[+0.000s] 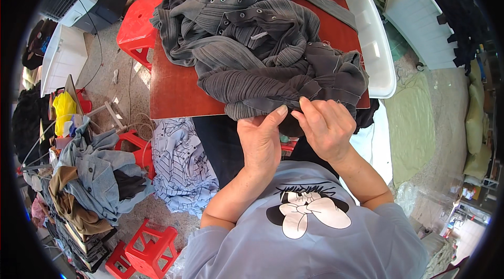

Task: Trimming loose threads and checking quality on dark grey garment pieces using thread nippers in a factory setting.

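Note:
A dark grey ribbed knit garment lies bunched at the near edge of the red-brown tabletop, and part of it hangs over the edge towards me. My left hand grips its near edge, thumb on top and fingers underneath. Close by on the right, my right hand has curled fingers, with thumb and forefinger pinched at the same edge. Whether a loose thread is also between those fingertips is too small to make out. Behind lie more grey knits, with a row of round metal eyelets or snaps along a band.
A white plastic tub stands along the table's right side. Red stools stand at left. Striped blue cloth lies beside my legs, and a heap of clothes is farther left. Pale green cloth covers floor at right.

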